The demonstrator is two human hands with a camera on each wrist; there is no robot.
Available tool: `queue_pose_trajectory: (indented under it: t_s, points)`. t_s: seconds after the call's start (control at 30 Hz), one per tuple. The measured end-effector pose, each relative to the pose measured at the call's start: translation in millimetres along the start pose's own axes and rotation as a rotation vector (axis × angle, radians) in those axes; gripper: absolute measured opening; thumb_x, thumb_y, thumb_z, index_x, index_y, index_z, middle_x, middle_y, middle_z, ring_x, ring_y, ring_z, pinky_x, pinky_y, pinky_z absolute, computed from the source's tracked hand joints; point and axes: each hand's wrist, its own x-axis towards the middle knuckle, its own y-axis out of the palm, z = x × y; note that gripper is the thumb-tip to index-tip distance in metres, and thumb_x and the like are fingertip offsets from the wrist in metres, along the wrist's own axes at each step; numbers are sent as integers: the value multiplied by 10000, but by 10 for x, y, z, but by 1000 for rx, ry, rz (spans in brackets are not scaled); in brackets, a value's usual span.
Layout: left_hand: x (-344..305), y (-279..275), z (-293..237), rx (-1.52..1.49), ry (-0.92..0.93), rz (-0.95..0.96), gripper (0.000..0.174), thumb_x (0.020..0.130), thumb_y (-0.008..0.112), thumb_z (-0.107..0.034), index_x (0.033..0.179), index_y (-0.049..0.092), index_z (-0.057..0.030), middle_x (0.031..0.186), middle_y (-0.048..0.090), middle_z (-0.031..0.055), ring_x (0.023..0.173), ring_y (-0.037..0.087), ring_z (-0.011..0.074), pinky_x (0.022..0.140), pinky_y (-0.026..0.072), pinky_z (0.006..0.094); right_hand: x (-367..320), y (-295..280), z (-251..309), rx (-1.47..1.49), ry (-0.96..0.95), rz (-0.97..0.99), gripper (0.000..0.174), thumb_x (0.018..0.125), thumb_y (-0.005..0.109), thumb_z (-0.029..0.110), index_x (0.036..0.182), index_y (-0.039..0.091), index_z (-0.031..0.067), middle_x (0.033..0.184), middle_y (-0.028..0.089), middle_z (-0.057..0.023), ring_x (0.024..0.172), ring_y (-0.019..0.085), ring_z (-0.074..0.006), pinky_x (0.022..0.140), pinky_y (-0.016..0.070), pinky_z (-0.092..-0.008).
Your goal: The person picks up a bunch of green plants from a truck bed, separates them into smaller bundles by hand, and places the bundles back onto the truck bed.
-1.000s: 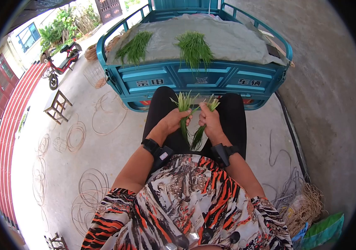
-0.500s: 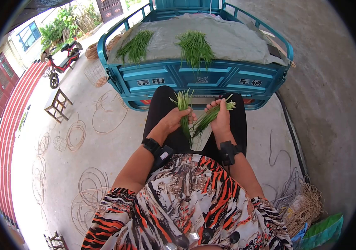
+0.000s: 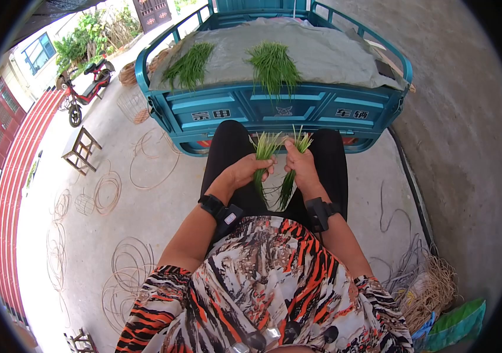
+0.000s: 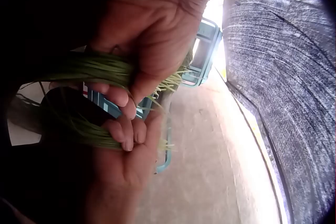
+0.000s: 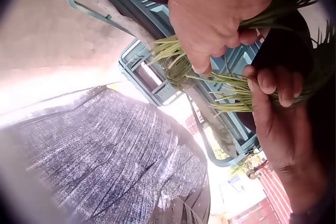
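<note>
Over the lap, the left hand [image 3: 244, 170] grips a bunch of thin green stalks [image 3: 261, 179], pale ends up and dark ends hanging down. Close beside it the right hand [image 3: 304, 167] holds a second bunch [image 3: 287, 187], thumb near the pale ends. In the left wrist view both bunches lie roughly parallel, the left bunch [image 4: 100, 69] above the right one [image 4: 89, 132]. The right wrist view shows the pale ends of the left bunch [image 5: 233, 95] near the right hand's fingers, with curled fingers around each bunch.
Ahead stands a blue cargo vehicle [image 3: 265, 109] under a grey cover [image 3: 227, 66], with two green piles, left [image 3: 193, 66] and middle [image 3: 274, 66]. A stool [image 3: 81, 150], wire coils [image 3: 126, 267] and a red scooter [image 3: 89, 88] are at the left; straw-like fibres [image 3: 436, 288] lie at lower right.
The right hand's bunch swung outward to a slant half a second ago; now it hangs more upright and nearer the left hand. The left hand has moved slightly to the right.
</note>
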Motion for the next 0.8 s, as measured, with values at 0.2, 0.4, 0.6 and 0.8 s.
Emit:
queue_pose_trajectory:
  t_s: [0.2,0.4,0.6,0.8]
  points:
    - [10,-13,6,16,-22,-12,182,898,552,-156,1014,550,-17,745,562,10,592,522,94,577,453,224,67,-80,-88,-4,-36,-126,238,876,619,256,1013,568,68,557,347,61,453,332,-60,450,330,-254]
    - [-11,21,-21,31,-25,-18,184,896,552,-157,1016,553,-18,740,559,10,581,514,94,571,437,228,22,-43,21,99,-18,-50,204,886,604,259,981,559,84,563,339,63,455,327,-64,460,333,-260]
    - [-26,34,-21,44,-28,-25,177,895,550,-147,1012,555,-14,736,558,13,580,510,94,570,436,232,34,-30,-89,-35,-43,-80,137,896,579,229,951,551,107,568,331,63,466,329,-69,465,332,-260]
    - [-2,28,-21,18,-46,-24,177,893,555,-148,1004,556,-10,731,558,16,576,509,95,566,435,229,65,-143,-108,109,8,-150,100,903,552,204,941,549,112,586,346,56,473,334,-75,465,331,-266]
